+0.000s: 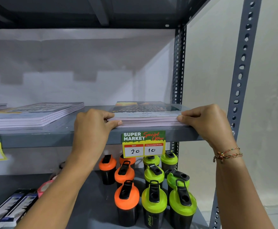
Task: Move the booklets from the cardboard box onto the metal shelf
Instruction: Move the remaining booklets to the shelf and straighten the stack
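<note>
A small stack of booklets (146,113) with dark orange-lettered covers and pale pink page edges lies at the right end of the grey metal shelf (88,138), its front edge near the shelf lip. My left hand (92,124) grips the stack's left front corner, thumb under and fingers on top. At the right front corner my right hand (207,123) pinches it the same way. Another stack of booklets (35,114) rests further left on the same shelf. The cardboard box is out of view.
A green and yellow price tag (143,143) hangs from the shelf lip below the stack. Orange-lidded shaker bottles (126,195) and green-lidded shaker bottles (154,200) stand on the lower shelf, boxed items (11,207) at its left. A perforated upright (242,66) stands at right.
</note>
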Demonstrator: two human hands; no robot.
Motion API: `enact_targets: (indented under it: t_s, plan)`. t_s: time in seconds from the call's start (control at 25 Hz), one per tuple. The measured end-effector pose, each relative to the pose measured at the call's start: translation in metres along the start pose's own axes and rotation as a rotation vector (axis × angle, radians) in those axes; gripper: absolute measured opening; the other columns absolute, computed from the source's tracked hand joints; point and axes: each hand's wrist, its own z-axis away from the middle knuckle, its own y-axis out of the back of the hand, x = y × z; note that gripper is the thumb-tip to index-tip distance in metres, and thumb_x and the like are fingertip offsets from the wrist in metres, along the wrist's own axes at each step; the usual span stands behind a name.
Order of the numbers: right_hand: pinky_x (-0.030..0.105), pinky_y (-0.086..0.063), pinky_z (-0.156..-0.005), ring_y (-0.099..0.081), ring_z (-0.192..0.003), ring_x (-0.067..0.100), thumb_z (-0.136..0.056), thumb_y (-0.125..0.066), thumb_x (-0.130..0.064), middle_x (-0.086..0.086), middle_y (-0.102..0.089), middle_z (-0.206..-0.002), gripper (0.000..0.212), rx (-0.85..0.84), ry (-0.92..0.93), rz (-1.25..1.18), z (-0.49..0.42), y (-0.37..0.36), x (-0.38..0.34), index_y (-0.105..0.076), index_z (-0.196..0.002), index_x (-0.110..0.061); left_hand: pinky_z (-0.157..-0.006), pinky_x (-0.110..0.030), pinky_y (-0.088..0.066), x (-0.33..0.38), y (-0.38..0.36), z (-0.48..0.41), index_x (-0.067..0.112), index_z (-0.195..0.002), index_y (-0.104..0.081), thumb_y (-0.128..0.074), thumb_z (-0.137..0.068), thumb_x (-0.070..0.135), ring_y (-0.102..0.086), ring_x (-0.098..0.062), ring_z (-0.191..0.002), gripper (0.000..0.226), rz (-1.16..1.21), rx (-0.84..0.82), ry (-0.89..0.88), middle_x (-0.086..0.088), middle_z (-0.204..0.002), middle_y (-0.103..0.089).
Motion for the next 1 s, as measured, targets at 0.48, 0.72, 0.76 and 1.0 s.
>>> enact_targets:
  t_s: [0.48, 0.72, 0.76, 1.0]
  plan:
    - [0.021, -0.042, -0.070, -0.064, -0.090, 0.017, -0.071, -0.080, -0.025, 0.008, -0.075, -0.095, 0.026, 0.005, -0.036, -0.038, -0.002, -0.001, 0.007, -0.075, -0.090, -0.008, -0.075, -0.008, -0.036, -0.011, 0.002, -0.011, 0.011, -0.100, -0.073, -0.070, -0.079, 0.029, -0.061, -0.007, -0.100, 0.027, 0.046, -0.111, -0.013, 0.000, -0.108, -0.073]
    - [0.019, -0.042, -0.068, -0.061, -0.084, 0.013, -0.070, -0.080, -0.023, 0.009, -0.075, -0.097, 0.027, 0.010, -0.026, -0.008, -0.001, -0.001, 0.005, -0.075, -0.092, -0.008, -0.063, 0.016, -0.028, -0.015, 0.005, -0.012, 0.010, -0.100, -0.073, -0.072, -0.077, 0.026, -0.052, 0.003, -0.086, 0.028, 0.057, -0.144, -0.031, -0.001, -0.106, -0.073]
    - [0.017, -0.041, -0.066, -0.061, -0.084, 0.013, -0.070, -0.080, -0.023, 0.009, -0.075, -0.097, 0.028, 0.008, -0.028, -0.014, -0.001, -0.001, 0.005, -0.075, -0.092, -0.008, -0.063, 0.016, -0.028, -0.015, 0.004, -0.012, 0.010, -0.100, -0.073, -0.072, -0.077, 0.026, -0.052, 0.003, -0.086, 0.028, 0.060, -0.140, -0.028, -0.002, -0.106, -0.074]
    - [0.023, -0.041, -0.075, -0.061, -0.087, 0.014, -0.070, -0.080, -0.024, 0.010, -0.075, -0.097, 0.028, 0.014, -0.042, -0.022, -0.002, -0.002, 0.005, -0.074, -0.093, -0.008, -0.071, 0.000, -0.032, -0.015, 0.004, -0.011, 0.011, -0.099, -0.073, -0.072, -0.078, 0.026, -0.061, -0.007, -0.101, 0.026, 0.040, -0.126, -0.042, -0.001, -0.107, -0.073]
